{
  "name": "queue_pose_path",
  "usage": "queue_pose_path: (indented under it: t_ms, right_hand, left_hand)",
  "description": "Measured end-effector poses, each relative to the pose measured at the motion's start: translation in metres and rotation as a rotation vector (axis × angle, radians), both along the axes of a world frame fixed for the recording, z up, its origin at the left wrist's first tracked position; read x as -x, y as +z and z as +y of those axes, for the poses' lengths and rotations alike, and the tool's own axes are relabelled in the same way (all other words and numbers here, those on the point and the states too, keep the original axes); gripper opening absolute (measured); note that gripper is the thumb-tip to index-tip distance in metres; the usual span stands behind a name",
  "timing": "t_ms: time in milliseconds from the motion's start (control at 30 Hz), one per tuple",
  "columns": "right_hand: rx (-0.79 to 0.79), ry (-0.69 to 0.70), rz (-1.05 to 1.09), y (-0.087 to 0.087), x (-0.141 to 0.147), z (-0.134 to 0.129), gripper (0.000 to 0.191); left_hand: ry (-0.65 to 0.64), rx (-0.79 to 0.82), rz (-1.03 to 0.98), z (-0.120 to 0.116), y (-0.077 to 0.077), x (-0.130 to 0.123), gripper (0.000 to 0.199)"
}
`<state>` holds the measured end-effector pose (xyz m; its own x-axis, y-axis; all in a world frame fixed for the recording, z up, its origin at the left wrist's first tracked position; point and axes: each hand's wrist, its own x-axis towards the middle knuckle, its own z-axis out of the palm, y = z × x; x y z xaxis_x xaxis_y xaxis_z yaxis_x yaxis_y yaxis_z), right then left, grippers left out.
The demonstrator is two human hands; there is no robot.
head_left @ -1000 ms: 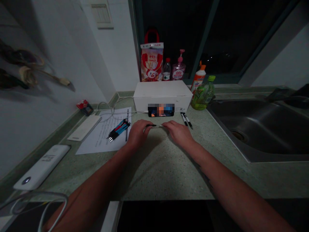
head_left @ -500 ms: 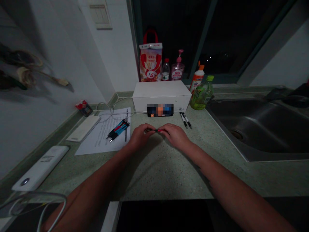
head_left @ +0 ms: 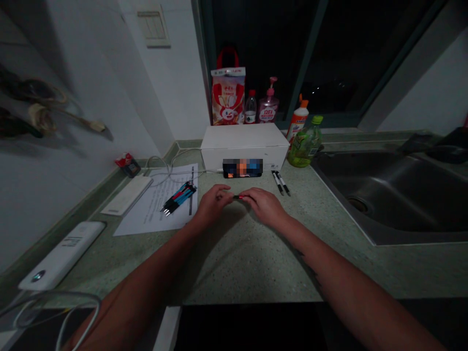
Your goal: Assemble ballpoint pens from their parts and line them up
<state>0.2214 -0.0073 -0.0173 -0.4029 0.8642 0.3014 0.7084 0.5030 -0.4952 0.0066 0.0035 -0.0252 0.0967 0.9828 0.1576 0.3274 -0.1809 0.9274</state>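
Between my two hands a thin dark pen with a red part (head_left: 238, 197) lies level above the counter. My left hand (head_left: 215, 202) pinches its left end, and my right hand (head_left: 262, 202) grips the red end; the fingers hide both ends. Beyond them a phone (head_left: 243, 168) leans on a white box (head_left: 244, 137). Two black-and-white pens (head_left: 281, 183) lie right of the phone. Several blue, red and black pens (head_left: 179, 197) are bunched on a printed sheet (head_left: 146, 209) to the left.
A white power bank (head_left: 62, 256), a flat white box (head_left: 127, 195) and cables stand at the left. Behind the large box are a red bag (head_left: 228, 97) and bottles; a green bottle (head_left: 306, 144) is beside it. The sink (head_left: 395, 195) is at the right.
My left hand's fingers have shifted along the pen, with the index finger lifted slightly and less of the pen's left part showing. My right hand has barely moved.
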Motion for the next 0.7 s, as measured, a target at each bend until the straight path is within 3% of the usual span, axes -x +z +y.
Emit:
queue_pose_path:
  t_ms: [700]
  right_hand:
    - [-0.023,0.01,0.002,-0.0014,-0.0055,0.0024,0.023]
  left_hand:
    - [-0.012,0.036,-0.058,0.0011,0.0018,0.0017,0.016]
